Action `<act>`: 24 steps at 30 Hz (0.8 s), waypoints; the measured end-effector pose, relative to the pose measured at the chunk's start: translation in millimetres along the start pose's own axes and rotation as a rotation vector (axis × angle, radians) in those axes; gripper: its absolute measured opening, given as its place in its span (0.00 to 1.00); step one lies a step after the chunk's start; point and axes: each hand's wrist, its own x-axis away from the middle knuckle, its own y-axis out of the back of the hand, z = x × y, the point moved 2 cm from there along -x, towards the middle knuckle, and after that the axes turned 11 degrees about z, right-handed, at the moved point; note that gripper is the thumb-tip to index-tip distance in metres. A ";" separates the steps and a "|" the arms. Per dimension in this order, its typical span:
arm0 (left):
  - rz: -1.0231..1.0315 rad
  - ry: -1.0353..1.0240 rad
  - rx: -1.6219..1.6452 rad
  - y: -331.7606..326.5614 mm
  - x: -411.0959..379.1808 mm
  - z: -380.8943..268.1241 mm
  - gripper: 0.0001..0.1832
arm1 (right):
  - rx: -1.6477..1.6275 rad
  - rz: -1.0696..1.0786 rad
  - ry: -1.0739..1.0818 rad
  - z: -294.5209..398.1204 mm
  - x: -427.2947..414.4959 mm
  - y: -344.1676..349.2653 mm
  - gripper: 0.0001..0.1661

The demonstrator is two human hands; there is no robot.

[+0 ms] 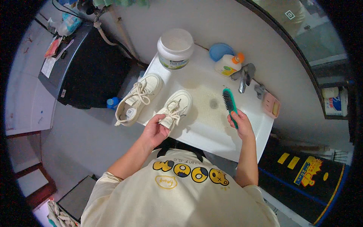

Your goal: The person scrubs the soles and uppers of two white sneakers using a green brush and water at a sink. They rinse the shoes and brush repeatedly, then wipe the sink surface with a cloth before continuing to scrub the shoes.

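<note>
My left hand (155,129) grips a cream lace-up sneaker (181,102) by its tongue and collar, holding it over the near left part of a white sink (198,139). The heel is hidden by my fingers. A matching sneaker (140,96) rests on the sink's left edge, its toe pointing away from me. In my right hand (241,124) is a green scrub brush (230,103) with dark bristles, held by the handle over the basin's right side. Brush and sneaker are apart. Murky, yellowish water seems to lie in the basin around the dark drain (213,103).
At the back stand a large white plastic jar (175,52), a blue bowl (220,51) and a pump bottle (227,65) with an orange top. A chrome faucet (246,76) and pink soap dish (271,105) line the right rim. A black appliance (93,68) stands left.
</note>
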 end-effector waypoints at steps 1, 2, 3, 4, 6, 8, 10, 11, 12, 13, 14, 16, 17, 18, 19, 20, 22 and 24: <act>0.017 0.008 0.006 0.9 -1.3 0.5 0.22 | -0.126 0.022 0.072 1.7 3.3 -0.9 0.12; 0.034 0.015 0.012 3.6 -3.1 0.3 0.22 | -0.490 0.056 0.139 -7.2 -1.5 -13.8 0.14; 0.055 0.052 0.019 4.5 -7.9 6.1 0.22 | -0.746 0.263 -0.006 -52.0 -11.4 8.7 0.15; 0.047 0.040 0.017 7.7 -7.8 5.0 0.22 | -0.545 0.190 -0.048 -45.9 -12.8 5.3 0.15; 0.035 0.022 0.010 12.6 -7.4 2.3 0.22 | -0.143 0.038 -0.119 -22.9 -11.8 -4.7 0.15; 0.060 0.016 -0.015 10.9 -5.6 -0.3 0.22 | 0.273 -0.115 -0.178 8.4 -9.6 -10.7 0.15; 0.050 -0.006 -0.026 11.6 -0.5 -0.8 0.22 | 0.044 0.042 -0.026 32.0 -4.3 -13.5 0.14; 0.032 -0.024 -0.025 10.9 0.8 -1.4 0.22 | -0.072 0.119 0.053 39.7 -4.1 -14.4 0.13; 0.020 -0.025 -0.026 8.7 -0.7 -0.3 0.22 | -0.280 0.169 0.192 31.3 -5.7 -18.7 0.13; 0.037 0.006 -0.018 6.5 -5.4 3.7 0.22 | 0.213 0.136 0.178 -13.2 -16.9 4.4 0.13; 0.047 0.034 -0.008 8.0 -9.4 7.5 0.22 | 0.941 0.047 0.124 -58.0 -28.4 27.4 0.13; 0.051 0.032 0.011 6.7 -7.9 3.4 0.21 | 1.158 -0.058 0.042 -64.8 -37.9 16.4 0.13; 0.044 0.032 0.027 6.1 -3.1 5.8 0.21 | 0.892 -0.114 -0.010 -65.3 -32.7 20.7 0.15; 0.058 0.015 -0.023 1.0 3.6 2.5 0.22 | 0.636 -0.121 -0.048 -33.4 -33.6 4.7 0.17; 0.078 -0.006 -0.034 6.1 5.5 1.4 0.22 | 0.494 -0.090 -0.024 -6.5 -29.3 -7.8 0.17; 0.074 -0.021 -0.046 14.3 6.4 0.3 0.22 | 0.343 -0.063 -0.013 16.5 -22.3 -19.1 0.17; 0.088 -0.002 -0.046 14.6 1.4 1.0 0.22 | -0.059 0.003 0.039 11.2 -16.7 -8.3 0.16; 0.095 0.013 -0.019 9.6 -1.3 2.6 0.22 | 1.017 -0.031 0.033 -9.6 -20.6 -17.1 0.16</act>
